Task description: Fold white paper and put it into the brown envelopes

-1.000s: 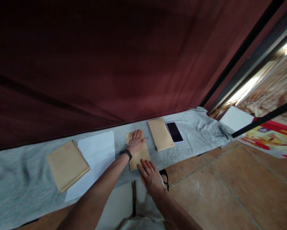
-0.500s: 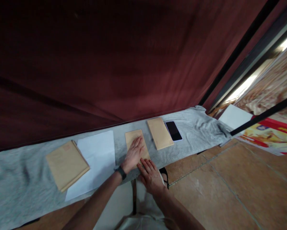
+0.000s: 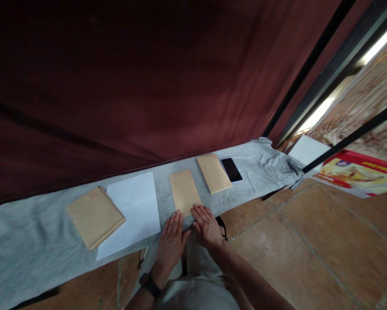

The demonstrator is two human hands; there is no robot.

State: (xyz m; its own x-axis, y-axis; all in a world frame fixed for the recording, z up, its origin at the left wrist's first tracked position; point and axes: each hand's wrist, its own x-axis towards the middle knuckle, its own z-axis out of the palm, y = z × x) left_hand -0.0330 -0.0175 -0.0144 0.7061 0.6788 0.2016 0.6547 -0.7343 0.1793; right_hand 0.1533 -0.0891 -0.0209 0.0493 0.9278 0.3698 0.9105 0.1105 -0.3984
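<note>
I have both palms turned down at the near edge of the brown envelope (image 3: 184,189), which lies flat on the cloth-covered table (image 3: 15,241); take it as the clock's centre, twelve pointing away from me. My left hand (image 3: 170,241) sits between six and seven, fingers straight and side by side, pointing toward one, their tips at the envelope's near left corner. The thumb is spread off toward my other hand. A dark watch (image 3: 149,285) circles that wrist, and the forearm comes in from seven.

My right hand (image 3: 208,224) is at five, fingers aimed toward ten or eleven, slightly parted, tips at the near right corner. Its forearm slants in from between four and five. My grip is loose on both sides: hands laid out flat, pinching nothing.

The envelope has a small reddish mark at its far right corner, too faint to read. A similar mark shows on the brown stack (image 3: 96,218) between eight and nine, which partly covers the white paper (image 3: 133,211). At two o'clock lie a brown pile (image 3: 214,173) and, just beyond it, a dark-screened phone (image 3: 231,170). Well off at three, the printed panel (image 3: 358,174) bears yellow lettering on red and a purple-blue emblem, neither legible.
</note>
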